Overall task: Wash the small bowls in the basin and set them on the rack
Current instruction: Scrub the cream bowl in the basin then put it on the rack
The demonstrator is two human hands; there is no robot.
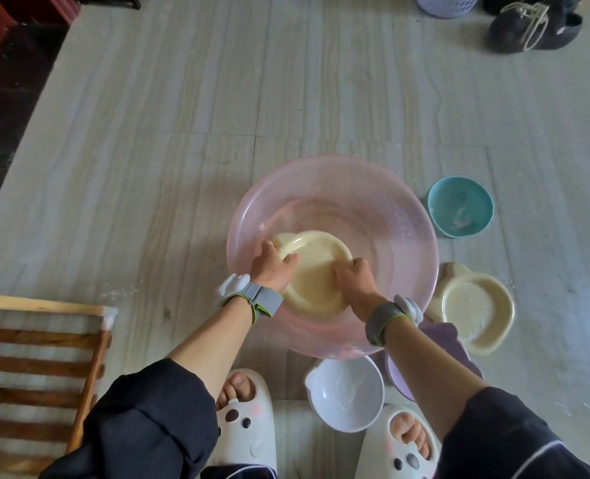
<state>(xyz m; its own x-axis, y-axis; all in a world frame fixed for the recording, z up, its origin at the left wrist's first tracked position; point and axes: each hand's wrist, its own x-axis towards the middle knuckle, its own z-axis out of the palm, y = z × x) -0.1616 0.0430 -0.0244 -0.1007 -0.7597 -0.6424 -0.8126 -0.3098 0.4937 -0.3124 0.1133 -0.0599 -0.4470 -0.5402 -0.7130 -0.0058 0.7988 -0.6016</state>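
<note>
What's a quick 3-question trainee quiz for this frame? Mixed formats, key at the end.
1. True or false: the left hand and the right hand both hold the cream bowl inside the pink basin.
2. Multiple choice: the visible part of the wooden rack holds A) no bowls, B) one teal bowl, C) two white bowls.
3. How many bowls sit on the floor outside the basin?

Key: 1 true. 2 A. 3 four: teal bowl, second cream bowl, white bowl, purple bowl.
</note>
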